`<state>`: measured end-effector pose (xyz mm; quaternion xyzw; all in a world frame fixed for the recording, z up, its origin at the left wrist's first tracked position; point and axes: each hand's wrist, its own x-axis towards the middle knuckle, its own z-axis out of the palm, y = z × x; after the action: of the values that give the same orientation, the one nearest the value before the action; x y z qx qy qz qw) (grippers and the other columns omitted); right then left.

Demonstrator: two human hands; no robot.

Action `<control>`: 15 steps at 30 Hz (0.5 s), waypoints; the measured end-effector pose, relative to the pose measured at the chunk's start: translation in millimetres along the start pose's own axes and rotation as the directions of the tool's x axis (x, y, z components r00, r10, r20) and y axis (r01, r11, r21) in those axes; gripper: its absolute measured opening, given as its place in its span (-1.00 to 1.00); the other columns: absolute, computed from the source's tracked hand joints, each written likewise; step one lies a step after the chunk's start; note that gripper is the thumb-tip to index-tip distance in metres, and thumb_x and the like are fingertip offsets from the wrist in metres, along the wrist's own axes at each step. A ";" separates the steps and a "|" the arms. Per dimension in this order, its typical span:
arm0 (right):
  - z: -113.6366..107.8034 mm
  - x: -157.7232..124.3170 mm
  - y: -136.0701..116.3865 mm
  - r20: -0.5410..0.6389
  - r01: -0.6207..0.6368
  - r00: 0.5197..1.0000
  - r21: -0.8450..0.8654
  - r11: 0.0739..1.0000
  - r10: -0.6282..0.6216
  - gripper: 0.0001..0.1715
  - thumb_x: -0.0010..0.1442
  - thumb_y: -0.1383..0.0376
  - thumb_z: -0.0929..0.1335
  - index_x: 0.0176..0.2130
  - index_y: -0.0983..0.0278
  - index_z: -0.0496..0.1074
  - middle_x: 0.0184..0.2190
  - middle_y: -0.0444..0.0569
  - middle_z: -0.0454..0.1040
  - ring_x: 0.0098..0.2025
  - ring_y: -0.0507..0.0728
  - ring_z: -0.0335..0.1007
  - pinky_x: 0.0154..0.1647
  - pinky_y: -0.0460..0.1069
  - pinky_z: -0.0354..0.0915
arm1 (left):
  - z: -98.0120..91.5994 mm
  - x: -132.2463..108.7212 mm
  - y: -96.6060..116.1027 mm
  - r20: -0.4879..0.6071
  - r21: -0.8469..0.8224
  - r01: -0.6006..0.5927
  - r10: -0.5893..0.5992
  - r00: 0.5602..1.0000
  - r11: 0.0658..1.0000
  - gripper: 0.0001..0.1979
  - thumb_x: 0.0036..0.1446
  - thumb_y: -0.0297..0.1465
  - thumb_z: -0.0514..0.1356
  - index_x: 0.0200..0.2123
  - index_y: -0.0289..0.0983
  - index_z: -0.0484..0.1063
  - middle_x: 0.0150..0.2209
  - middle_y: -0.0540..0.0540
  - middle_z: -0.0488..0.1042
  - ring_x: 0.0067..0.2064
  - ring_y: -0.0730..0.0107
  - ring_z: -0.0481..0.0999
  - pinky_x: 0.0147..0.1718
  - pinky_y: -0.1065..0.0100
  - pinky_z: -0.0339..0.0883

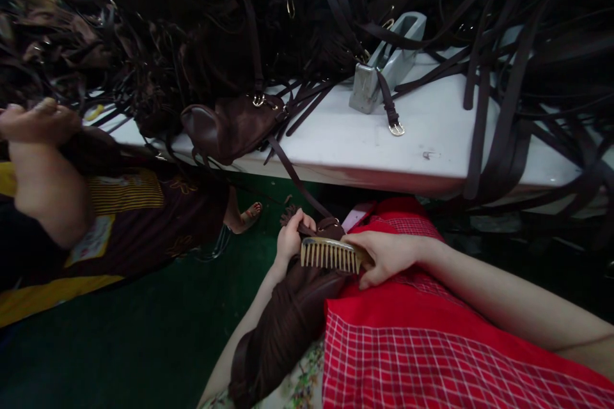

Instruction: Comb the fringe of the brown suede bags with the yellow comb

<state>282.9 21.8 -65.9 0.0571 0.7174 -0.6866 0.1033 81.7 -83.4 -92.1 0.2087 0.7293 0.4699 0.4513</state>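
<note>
A dark brown fringed bag [288, 319] lies across my lap, with long thin strands along its side. My left hand [290, 236] is closed round a bunch of the brown fringe [291, 212], whose cut ends stick out above the fingers. In my right hand [384, 255] is a wide-toothed horn-coloured comb [330, 253], pinched at its right end. The comb's teeth point down over the bag, close to my left hand. A brown strap [297, 179] runs from the bag up towards the table edge.
On the white table [336, 140] stands a grey tape dispenser [384, 64], with a short buckled strap [391, 108] beside it. Another brown bag [235, 124] overhangs the table edge. Dark bags and straps heap up behind. A co-worker's arm [48, 172] is at left.
</note>
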 end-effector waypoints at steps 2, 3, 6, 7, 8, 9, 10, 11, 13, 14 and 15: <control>4.5 2.4 1.9 0.002 -0.029 1.000 -0.015 0.999 0.029 -0.41 -0.13 0.23 0.50 -0.11 0.34 0.34 -0.30 -0.13 0.41 -0.33 0.03 0.31 -0.35 -0.12 0.28 | 1.9 2.4 -0.4 -0.030 -0.006 -0.007 0.006 1.000 1.000 -0.55 0.16 -0.06 -0.07 -0.65 -0.20 0.08 -0.61 -0.05 0.37 -0.46 0.36 0.39 -0.27 0.30 0.33; 6.6 4.2 3.6 0.016 -0.038 0.999 0.017 0.999 0.037 -0.44 -0.12 0.23 0.49 -0.12 0.34 0.34 -0.32 -0.13 0.41 -0.34 0.02 0.30 -0.35 -0.13 0.28 | 2.1 3.2 0.1 -0.042 -0.004 -0.010 0.009 0.999 1.000 -0.55 0.15 -0.04 -0.07 -0.65 -0.20 0.08 -0.61 -0.05 0.37 -0.46 0.36 0.40 -0.27 0.30 0.34; 8.3 7.5 9.1 0.096 -0.085 0.993 0.159 0.984 0.070 -0.64 -0.07 0.26 0.46 -0.26 0.36 0.39 -0.42 -0.19 0.38 -0.42 -0.02 0.28 -0.40 -0.15 0.26 | 0.4 3.5 4.0 -0.072 0.038 -0.013 0.015 0.997 0.999 -0.56 0.09 -0.02 -0.02 -0.64 -0.21 0.17 -0.57 -0.08 0.42 -0.44 0.32 0.44 -0.27 0.29 0.35; 6.3 6.8 9.5 0.127 -0.104 0.989 0.195 0.975 0.080 -0.68 -0.07 0.26 0.46 -0.30 0.37 0.40 -0.46 -0.21 0.36 -0.46 -0.04 0.26 -0.44 -0.16 0.24 | -0.5 3.0 6.0 -0.086 0.067 -0.011 0.017 0.996 0.998 -0.57 0.06 -0.03 0.02 -0.62 -0.23 0.24 -0.55 -0.10 0.45 -0.41 0.29 0.47 -0.26 0.27 0.36; 2.9 5.1 8.5 0.156 -0.121 0.984 0.228 0.966 0.087 -0.69 -0.07 0.26 0.46 -0.32 0.37 0.41 -0.49 -0.21 0.34 -0.49 -0.05 0.24 -0.47 -0.16 0.23 | -1.3 1.9 8.5 -0.106 0.105 -0.008 0.019 0.994 0.994 -0.59 0.02 -0.04 0.07 -0.60 -0.25 0.30 -0.52 -0.13 0.47 -0.38 0.23 0.49 -0.24 0.24 0.37; -1.7 2.6 5.9 0.171 -0.129 0.982 0.269 0.954 0.084 -0.68 -0.07 0.25 0.47 -0.31 0.38 0.42 -0.51 -0.21 0.34 -0.50 -0.06 0.22 -0.49 -0.17 0.22 | -1.8 0.0 11.5 -0.130 0.147 -0.005 0.025 0.991 0.989 -0.60 -0.02 -0.05 0.12 -0.57 -0.28 0.36 -0.49 -0.17 0.49 -0.32 0.15 0.52 -0.21 0.19 0.37; -7.1 -0.5 1.7 0.175 -0.126 0.982 0.316 0.940 0.073 -0.65 -0.07 0.24 0.47 -0.29 0.39 0.43 -0.50 -0.20 0.35 -0.50 -0.05 0.23 -0.48 -0.17 0.23 | -1.8 -2.9 15.0 -0.167 0.183 -0.003 0.034 0.985 0.983 -0.62 -0.05 -0.07 0.17 -0.51 -0.32 0.40 -0.42 -0.23 0.51 -0.23 0.04 0.53 -0.15 0.13 0.36; -13.1 -3.8 -3.7 0.162 -0.111 0.985 0.360 0.926 0.055 -0.63 -0.06 0.24 0.48 -0.26 0.40 0.44 -0.47 -0.17 0.38 -0.48 -0.05 0.24 -0.46 -0.16 0.25 | -1.1 -6.8 18.9 -0.224 0.236 -0.020 0.074 0.972 0.972 -0.61 -0.07 -0.10 0.21 -0.42 -0.37 0.44 -0.30 -0.30 0.51 -0.10 -0.07 0.49 -0.06 0.06 0.31; -24.7 -9.5 -16.5 0.098 -0.056 0.995 0.406 0.912 0.017 -0.65 -0.06 0.26 0.48 -0.28 0.42 0.45 -0.45 -0.15 0.40 -0.45 -0.04 0.26 -0.42 -0.16 0.27 | 2.5 -17.8 27.7 -0.360 0.437 -0.120 0.296 0.885 0.891 -0.44 -0.09 -0.15 0.27 -0.12 -0.49 0.40 0.02 -0.47 0.37 0.18 -0.20 0.24 0.14 -0.03 0.11; -29.8 -11.6 -22.8 0.074 -0.031 0.997 0.400 0.916 0.002 -0.69 -0.06 0.27 0.48 -0.32 0.42 0.45 -0.46 -0.15 0.39 -0.45 -0.05 0.25 -0.42 -0.16 0.26 | 5.0 -24.1 32.4 -0.405 0.570 -0.177 0.461 0.790 0.803 -0.30 -0.08 -0.16 0.28 0.03 -0.54 0.29 0.16 -0.52 0.21 0.28 -0.19 0.07 0.21 -0.05 -0.03; -34.3 -13.4 -28.5 0.063 -0.015 0.998 0.382 0.924 -0.010 -0.72 -0.06 0.28 0.48 -0.36 0.42 0.45 -0.48 -0.17 0.37 -0.46 -0.05 0.23 -0.42 -0.17 0.25 | 7.6 -30.4 37.2 -0.404 0.696 -0.220 0.626 0.666 0.683 -0.20 -0.06 -0.17 0.28 0.14 -0.56 0.17 0.24 -0.54 0.07 0.32 -0.15 -0.06 0.25 -0.05 -0.15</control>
<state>287.2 55.4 -33.9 0.0552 0.5661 -0.8146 0.1137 99.1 -84.2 -46.7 0.3469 0.8677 0.3547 -0.0313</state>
